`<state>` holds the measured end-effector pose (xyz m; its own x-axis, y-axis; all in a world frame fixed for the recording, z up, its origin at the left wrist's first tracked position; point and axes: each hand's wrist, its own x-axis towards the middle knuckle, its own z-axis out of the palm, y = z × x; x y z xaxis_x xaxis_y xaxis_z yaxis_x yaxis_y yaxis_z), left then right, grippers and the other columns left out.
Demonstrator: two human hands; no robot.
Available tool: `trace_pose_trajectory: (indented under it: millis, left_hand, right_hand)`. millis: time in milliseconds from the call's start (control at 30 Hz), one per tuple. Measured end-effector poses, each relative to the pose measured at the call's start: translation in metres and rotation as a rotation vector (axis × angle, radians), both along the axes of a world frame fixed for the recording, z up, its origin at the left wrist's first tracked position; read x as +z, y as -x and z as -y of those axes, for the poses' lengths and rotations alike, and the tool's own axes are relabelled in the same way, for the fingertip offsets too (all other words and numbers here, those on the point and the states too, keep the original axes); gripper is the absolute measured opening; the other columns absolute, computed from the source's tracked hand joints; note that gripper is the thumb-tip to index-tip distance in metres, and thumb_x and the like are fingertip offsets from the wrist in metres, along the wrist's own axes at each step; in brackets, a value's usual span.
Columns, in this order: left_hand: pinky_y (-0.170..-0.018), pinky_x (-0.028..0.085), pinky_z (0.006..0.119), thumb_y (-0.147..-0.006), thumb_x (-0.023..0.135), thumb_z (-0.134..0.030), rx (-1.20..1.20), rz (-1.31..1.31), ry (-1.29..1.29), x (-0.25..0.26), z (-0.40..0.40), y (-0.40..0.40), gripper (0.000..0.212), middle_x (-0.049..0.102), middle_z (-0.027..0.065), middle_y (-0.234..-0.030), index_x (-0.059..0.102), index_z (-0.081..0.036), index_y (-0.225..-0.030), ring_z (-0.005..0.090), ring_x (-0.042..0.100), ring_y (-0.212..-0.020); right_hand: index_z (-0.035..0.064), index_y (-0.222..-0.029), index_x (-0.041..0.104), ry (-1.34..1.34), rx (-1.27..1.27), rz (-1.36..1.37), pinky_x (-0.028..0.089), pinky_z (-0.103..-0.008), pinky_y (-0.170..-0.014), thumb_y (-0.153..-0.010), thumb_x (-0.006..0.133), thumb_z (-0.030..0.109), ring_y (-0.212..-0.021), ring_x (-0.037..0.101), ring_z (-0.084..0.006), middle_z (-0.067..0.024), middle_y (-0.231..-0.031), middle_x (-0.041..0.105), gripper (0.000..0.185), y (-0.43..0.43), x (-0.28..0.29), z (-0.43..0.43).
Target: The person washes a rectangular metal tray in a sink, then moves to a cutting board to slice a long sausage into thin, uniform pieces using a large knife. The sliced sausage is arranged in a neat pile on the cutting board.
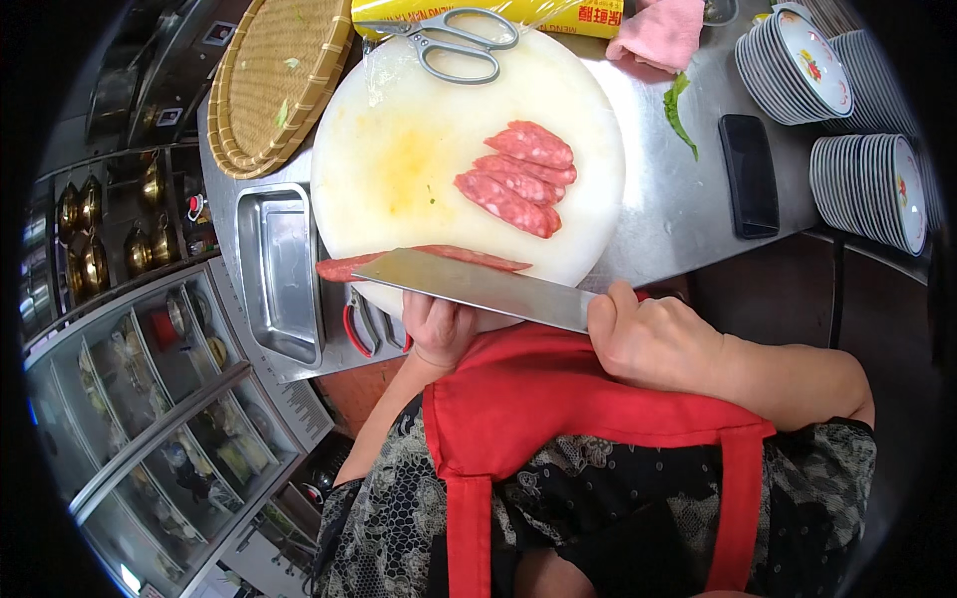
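Observation:
My right hand [654, 340] is closed around the handle of a wide-bladed kitchen knife [486, 288]. The blade lies across the near part of a round white cutting board [374, 134], over a long reddish piece of sausage [336, 267] that shows at its left end and along its far edge. My left hand [439, 325] is at the near edge of the board, below the blade, with fingers curled; the blade hides the fingertips, so whether they touch the sausage cannot be told. Several marbled sausage slices [523, 179] lie overlapping on the board's right half.
Grey scissors [463, 45] rest at the board's far edge by a yellow cling-film box [583, 16]. A metal tray [280, 269] and woven bamboo trays [277, 82] stand left; red-handled shears [362, 325] lie near. Right are a pink cloth [662, 34], leaf [677, 112], phone [749, 176] and stacked bowls [867, 187].

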<state>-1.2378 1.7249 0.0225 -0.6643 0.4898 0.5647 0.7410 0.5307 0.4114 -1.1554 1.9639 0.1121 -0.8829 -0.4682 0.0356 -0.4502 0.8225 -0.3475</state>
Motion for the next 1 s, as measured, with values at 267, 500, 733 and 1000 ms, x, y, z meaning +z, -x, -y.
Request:
trace_pose_trajectory:
  millis: [267, 500, 733, 1000]
  left_hand:
    - [-0.072, 0.048, 0.039, -0.059, 0.064, 0.007, -0.048, 0.067, 0.008, -0.012, 0.009, 0.0, 0.027, 0.06, 0.0142, -0.086, 0.066, 0.001, -0.086, 0.0338, 0.059, -0.079]
    - [-0.075, 0.048, 0.039, -0.059, 0.065, 0.006, -0.028, 0.014, 0.023, -0.002, 0.002, 0.001, 0.031, 0.062, 0.0149, -0.091, 0.067, 0.001, -0.089, 0.0343, 0.06, -0.082]
    - [-0.077, 0.049, 0.038, -0.057, 0.063, 0.008, -0.035, 0.011, -0.01, -0.005, 0.003, 0.002, 0.033, 0.062, 0.0165, -0.092, 0.066, 0.003, -0.089, 0.0353, 0.06, -0.085]
    - [-0.075, 0.049, 0.039, -0.06, 0.061, 0.011, -0.026, -0.003, 0.004, -0.01, 0.005, 0.002, 0.029, 0.061, 0.0186, -0.091, 0.065, 0.005, -0.088, 0.0364, 0.06, -0.083]
  right_hand:
    - [-0.003, -0.063, 0.045, -0.028, -0.008, 0.001, 0.044, -0.0306, -0.03, -0.067, 0.054, 0.004, -0.037, 0.053, -0.0177, -0.0134, -0.055, 0.045, 0.012, 0.002, -0.001, 0.003]
    - [-0.0012, -0.063, 0.042, -0.009, -0.031, -0.041, 0.043, -0.0301, -0.029, -0.067, 0.053, 0.003, -0.035, 0.05, -0.016, -0.0119, -0.056, 0.044, 0.012, 0.007, -0.003, 0.01]
    - [-0.0008, -0.062, 0.041, 0.039, -0.049, -0.049, 0.043, -0.0314, -0.029, -0.066, 0.053, 0.002, -0.036, 0.051, -0.0172, -0.0112, -0.056, 0.043, 0.012, 0.014, -0.003, 0.018]
    - [-0.0049, -0.063, 0.048, 0.097, -0.076, -0.032, 0.047, -0.0321, -0.033, -0.068, 0.053, 0.004, -0.042, 0.059, -0.0237, -0.0187, -0.055, 0.051, 0.012, 0.022, -0.006, 0.027]
